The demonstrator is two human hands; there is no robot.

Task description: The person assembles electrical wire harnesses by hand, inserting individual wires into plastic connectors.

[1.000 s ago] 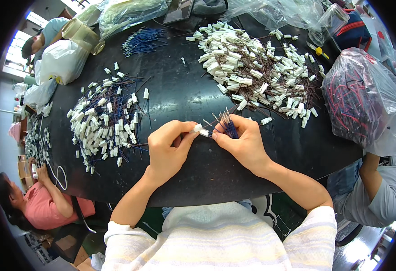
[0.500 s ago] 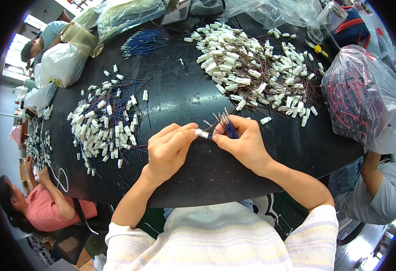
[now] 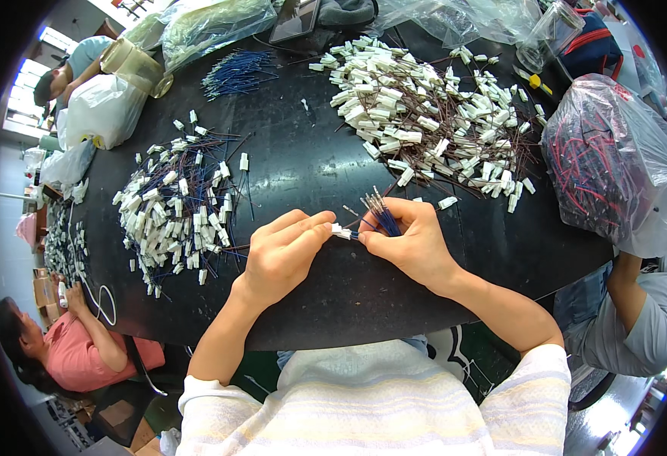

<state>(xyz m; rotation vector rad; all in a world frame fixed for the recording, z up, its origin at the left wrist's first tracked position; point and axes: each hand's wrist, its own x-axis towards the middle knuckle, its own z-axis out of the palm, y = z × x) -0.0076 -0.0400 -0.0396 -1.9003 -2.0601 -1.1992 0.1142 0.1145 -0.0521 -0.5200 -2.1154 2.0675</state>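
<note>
Your left hand (image 3: 282,249) pinches a white connector housing (image 3: 341,231) above the near side of the black table (image 3: 333,300); your right hand (image 3: 415,242) grasps blue wires (image 3: 386,219) just right of it.

The head-worn fisheye looks down from behind the left hand (image 3: 280,249) and right hand (image 3: 415,239). It spans the table (image 3: 288,178) around them.
</note>
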